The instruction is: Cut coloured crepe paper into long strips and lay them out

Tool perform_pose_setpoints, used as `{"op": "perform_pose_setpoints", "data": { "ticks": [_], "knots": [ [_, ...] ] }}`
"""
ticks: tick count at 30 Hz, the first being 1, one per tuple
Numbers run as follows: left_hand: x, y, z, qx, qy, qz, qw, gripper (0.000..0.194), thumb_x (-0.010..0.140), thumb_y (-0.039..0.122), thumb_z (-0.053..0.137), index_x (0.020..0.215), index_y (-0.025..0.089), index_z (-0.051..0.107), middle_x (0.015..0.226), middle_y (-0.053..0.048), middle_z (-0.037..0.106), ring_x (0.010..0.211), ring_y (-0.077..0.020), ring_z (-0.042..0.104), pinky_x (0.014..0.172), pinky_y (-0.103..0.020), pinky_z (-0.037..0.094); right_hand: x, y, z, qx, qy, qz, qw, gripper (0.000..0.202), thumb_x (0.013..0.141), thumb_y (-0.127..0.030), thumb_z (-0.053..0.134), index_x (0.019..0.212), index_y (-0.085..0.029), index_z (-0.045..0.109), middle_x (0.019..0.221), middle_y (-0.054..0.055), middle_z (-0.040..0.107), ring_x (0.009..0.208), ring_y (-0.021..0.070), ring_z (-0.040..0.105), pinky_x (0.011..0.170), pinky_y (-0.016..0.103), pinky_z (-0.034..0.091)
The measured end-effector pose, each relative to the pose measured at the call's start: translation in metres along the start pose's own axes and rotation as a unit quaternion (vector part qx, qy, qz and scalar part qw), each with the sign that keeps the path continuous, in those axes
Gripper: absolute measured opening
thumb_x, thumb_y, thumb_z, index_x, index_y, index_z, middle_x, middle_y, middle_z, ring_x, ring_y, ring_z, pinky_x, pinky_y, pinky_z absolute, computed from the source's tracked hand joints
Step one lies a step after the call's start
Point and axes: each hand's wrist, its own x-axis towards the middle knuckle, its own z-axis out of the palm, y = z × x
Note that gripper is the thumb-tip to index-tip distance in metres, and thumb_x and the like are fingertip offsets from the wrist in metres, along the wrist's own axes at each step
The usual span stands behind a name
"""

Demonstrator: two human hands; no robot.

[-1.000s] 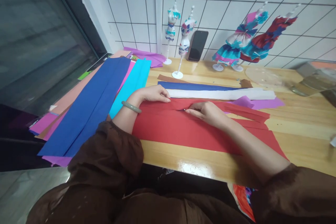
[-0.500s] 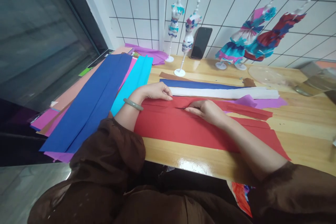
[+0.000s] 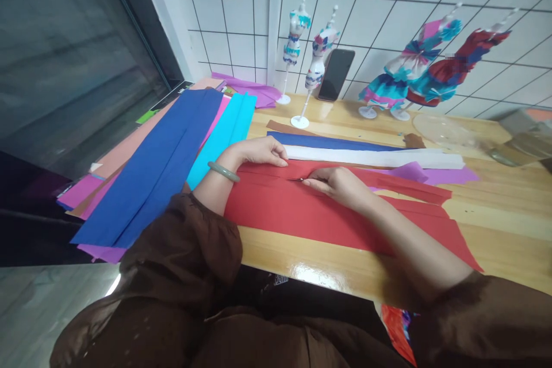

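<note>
A long sheet of red crepe paper (image 3: 276, 207) lies along the front of the table, with a long strip parted from it at the right. My left hand (image 3: 263, 152), a green bangle at its wrist, pinches the far edge of this sheet. My right hand (image 3: 334, 181) is closed around small scissors (image 3: 296, 179); only their thin dark tips show, at the slit in the red paper, and the handles are hidden in my fingers. White paper (image 3: 375, 157) and blue paper (image 3: 328, 141) strips lie just beyond the red sheet.
Blue, turquoise and pink sheets (image 3: 159, 167) are stacked at the left. Small dress forms (image 3: 314, 63) and a dark phone (image 3: 337, 75) stand along the tiled wall. Two dressed forms (image 3: 401, 77) are farther right, near a clear container (image 3: 521, 146). Purple paper (image 3: 452, 175) lies right.
The view has shifted slightly, so everything sits a little farther right. The scissor tips show more clearly at the slit, a little left of my right fingers. My left hand keeps its pinch.
</note>
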Motion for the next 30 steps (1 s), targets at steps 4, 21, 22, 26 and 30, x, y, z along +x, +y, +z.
{"op": "perform_pose_setpoints", "data": {
  "ticks": [4,21,22,26,30],
  "knots": [
    [0.0,0.0,0.0,-0.002,0.002,-0.002,1.0,0.021,0.071,0.034,0.063,0.082,0.016,0.069,0.075,-0.001,0.067,0.068,-0.0109,0.056,0.063,-0.022,0.039,0.003,-0.004,0.001,-0.014,0.002,0.0,1.0,0.045,0.085,-0.055,0.041,0.081,-0.02,0.068,0.067,0.003,0.066,0.059,0.0154,0.054,0.055,0.025,0.035],
    [-0.001,-0.003,-0.001,-0.025,0.002,-0.003,1.0,0.02,0.07,0.033,0.063,0.082,0.017,0.069,0.074,0.0,0.066,0.067,-0.0112,0.056,0.063,-0.023,0.038,0.005,-0.004,0.004,-0.02,0.017,-0.008,1.0,0.049,0.084,-0.058,0.038,0.072,-0.018,0.064,0.059,0.003,0.059,0.055,0.0142,0.048,0.053,0.025,0.033],
    [-0.001,-0.003,-0.001,-0.024,0.002,-0.001,1.0,0.02,0.071,0.033,0.063,0.082,0.017,0.069,0.074,0.0,0.066,0.067,-0.0112,0.056,0.063,-0.023,0.038,0.006,-0.005,0.004,-0.019,0.013,-0.008,1.0,0.048,0.084,-0.057,0.038,0.073,-0.018,0.064,0.06,0.002,0.06,0.054,0.0139,0.048,0.052,0.025,0.033],
    [0.0,-0.004,-0.001,-0.019,0.002,0.007,1.0,0.021,0.071,0.034,0.063,0.082,0.016,0.069,0.074,-0.001,0.066,0.068,-0.0112,0.055,0.063,-0.024,0.037,0.011,-0.01,0.006,-0.02,0.005,-0.016,1.0,0.042,0.085,-0.053,0.041,0.079,-0.02,0.066,0.067,0.003,0.064,0.058,0.0142,0.051,0.054,0.025,0.033],
    [0.0,-0.006,-0.002,-0.021,-0.001,0.018,1.0,0.022,0.07,0.033,0.063,0.082,0.016,0.069,0.077,-0.001,0.066,0.071,-0.0118,0.055,0.064,-0.024,0.038,0.016,-0.014,0.008,-0.034,0.007,-0.023,0.999,0.041,0.086,-0.052,0.042,0.079,-0.02,0.066,0.072,0.004,0.067,0.061,0.0153,0.054,0.057,0.025,0.034]
  ]
}}
